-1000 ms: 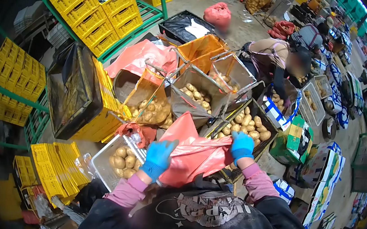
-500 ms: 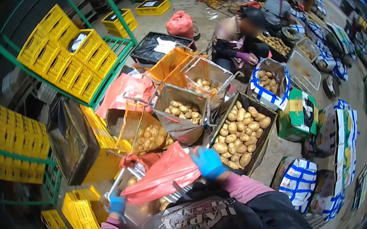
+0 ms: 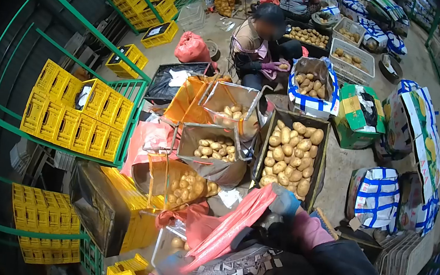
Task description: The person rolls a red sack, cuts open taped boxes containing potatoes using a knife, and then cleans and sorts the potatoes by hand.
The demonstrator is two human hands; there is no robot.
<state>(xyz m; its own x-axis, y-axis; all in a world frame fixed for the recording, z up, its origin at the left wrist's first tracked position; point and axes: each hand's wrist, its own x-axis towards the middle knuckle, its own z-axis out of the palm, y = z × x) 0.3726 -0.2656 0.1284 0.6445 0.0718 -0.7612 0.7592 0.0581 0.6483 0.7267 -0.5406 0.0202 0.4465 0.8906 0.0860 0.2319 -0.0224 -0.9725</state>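
Observation:
A red plastic sheet or bag [image 3: 231, 228] is stretched diagonally before my body. Its upper right end is gripped by my right hand [image 3: 284, 201], in a blue glove, just below a dark crate of potatoes [image 3: 292, 156]. At the lower left end, my left hand [image 3: 170, 266], also blue-gloved and blurred, holds the other end. Partly under the red plastic is a white crate [image 3: 163, 245] with a few potatoes showing. More red material [image 3: 184, 216] lies beside it.
Frame-held bags of potatoes [image 3: 213, 150] stand ahead. Yellow crates [image 3: 76, 115] are stacked on a green rack at left. A seated co-worker [image 3: 252, 49] handles potatoes beyond. A green box [image 3: 360, 118] and blue-white bags [image 3: 375, 197] are at right.
The view has turned, and the dark potato crate is now uncovered. The red plastic has gone from bunched between my hands to pulled out long on a slant, my left hand lower.

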